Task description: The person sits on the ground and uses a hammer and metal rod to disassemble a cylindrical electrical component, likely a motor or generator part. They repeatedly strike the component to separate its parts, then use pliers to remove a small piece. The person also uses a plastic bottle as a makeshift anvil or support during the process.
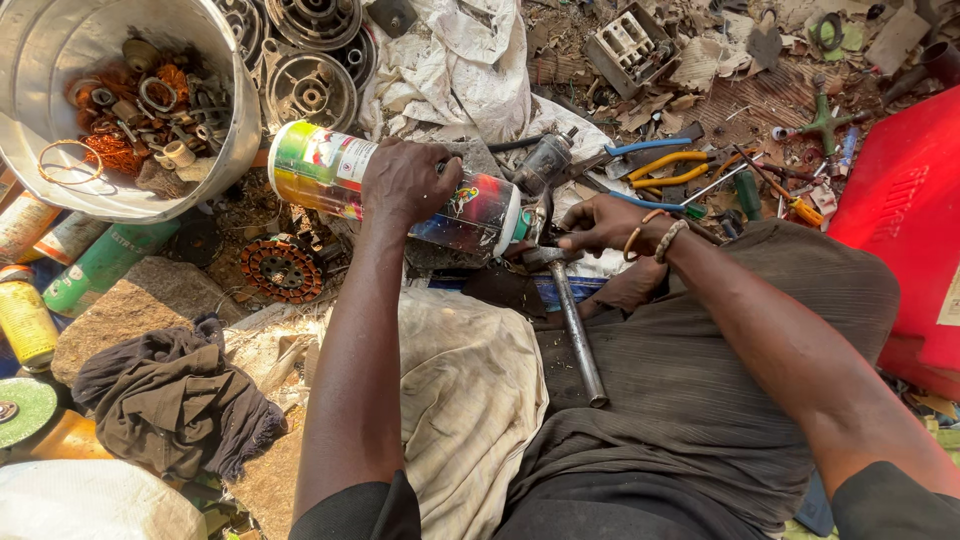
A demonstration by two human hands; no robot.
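Scrap covers the ground around the seated person: a metal bucket [60, 60] of copper wire and rings stands at the upper left, a red case [900, 230] at the right. A colourful plastic bottle [330, 170] lies on its side across the middle, its green cap end pointing right. The left hand [405, 185] wraps over the bottle's middle, fingers closed around it. The right hand [600, 225] sits just beside the cap, fingers curled; what they grip I cannot tell. A hammer [575, 325] lies below, on the lap.
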